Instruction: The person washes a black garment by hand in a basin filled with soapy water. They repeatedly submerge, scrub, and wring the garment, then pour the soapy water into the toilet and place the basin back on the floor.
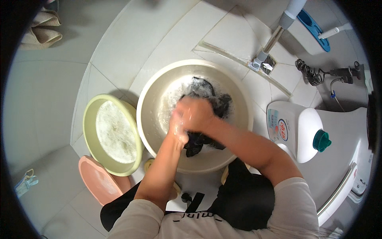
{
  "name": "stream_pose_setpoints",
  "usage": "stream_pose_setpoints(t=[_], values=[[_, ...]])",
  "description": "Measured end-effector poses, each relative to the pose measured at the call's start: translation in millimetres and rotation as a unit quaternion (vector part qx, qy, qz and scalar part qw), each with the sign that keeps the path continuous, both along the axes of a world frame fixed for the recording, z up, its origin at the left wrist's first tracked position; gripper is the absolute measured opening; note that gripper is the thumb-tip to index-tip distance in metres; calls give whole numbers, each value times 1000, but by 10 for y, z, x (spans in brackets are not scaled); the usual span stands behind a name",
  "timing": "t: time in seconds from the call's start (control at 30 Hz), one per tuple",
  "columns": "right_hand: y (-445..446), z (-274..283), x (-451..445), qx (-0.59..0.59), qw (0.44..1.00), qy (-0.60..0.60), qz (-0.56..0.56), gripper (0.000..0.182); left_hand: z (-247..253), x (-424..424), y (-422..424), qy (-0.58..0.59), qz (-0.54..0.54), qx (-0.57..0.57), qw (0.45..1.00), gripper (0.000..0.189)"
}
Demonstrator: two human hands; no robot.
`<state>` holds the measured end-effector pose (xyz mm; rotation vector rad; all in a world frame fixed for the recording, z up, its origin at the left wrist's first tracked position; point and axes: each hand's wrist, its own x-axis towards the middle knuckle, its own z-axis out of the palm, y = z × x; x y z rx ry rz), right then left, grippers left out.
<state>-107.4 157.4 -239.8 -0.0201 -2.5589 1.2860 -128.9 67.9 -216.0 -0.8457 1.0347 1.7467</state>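
Observation:
A large cream plastic basin (149, 125) stands on the tiled floor before me, holding sudsy water and a dark wet cloth (222, 104). Above the cloth my left hand (178, 125) and my right hand (195, 113) press together, wet and blurred. The right one lies over the left, and its fingers are curled. Whether some of the cloth is between them is hidden. Dark folds show on both sides of the hands and below them.
To the left are a green basin (135, 155) of foamy water and a pink basin (86, 173). At right stands a white detergent jug (294, 128) with a green cap. A floor squeegee (259, 61) rests near a drain (268, 64). A coiled black hose (310, 73) hangs beyond.

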Motion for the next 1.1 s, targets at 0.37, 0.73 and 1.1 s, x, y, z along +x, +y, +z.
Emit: stream_pose_setpoints(t=[0.37, 0.73, 1.1], values=[[675, -424, 41, 19, 978, -187, -92, 36, -153, -5, -716, 283, 27, -198, 938, 58], [456, -866, 147, 350, 885, -282, 124, 60, -796, 393, -256, 538, -588, -456, 395, 63], [775, -742, -584, 178, 851, -428, 247, 68, -1051, -651, -297, 348, -681, -415, 492, 31]])
